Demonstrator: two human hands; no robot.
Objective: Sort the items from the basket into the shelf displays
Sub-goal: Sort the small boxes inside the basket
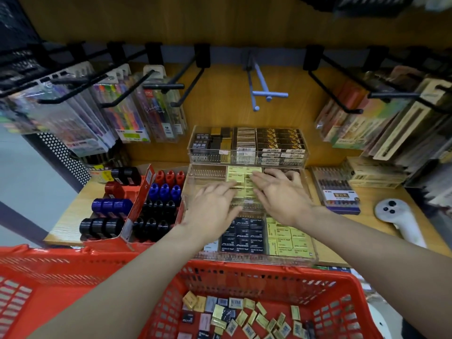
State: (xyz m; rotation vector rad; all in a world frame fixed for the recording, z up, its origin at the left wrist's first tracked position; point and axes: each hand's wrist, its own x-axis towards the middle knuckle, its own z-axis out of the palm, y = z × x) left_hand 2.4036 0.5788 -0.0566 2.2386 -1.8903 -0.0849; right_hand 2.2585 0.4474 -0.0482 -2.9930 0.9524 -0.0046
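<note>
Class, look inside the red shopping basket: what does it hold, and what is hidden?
The red basket holds loose small eraser packs, gold, black and grey, scattered flat on its floor. The picture's lower edge cuts off its near part, so any items there cannot be seen.

basket (256, 272) cut off, eraser labels (242, 237) unreadable

backing: wood-grain panel (232, 25) | hooks: black pegs (171, 86) | left: perforated dark panel (61, 155)
</note>
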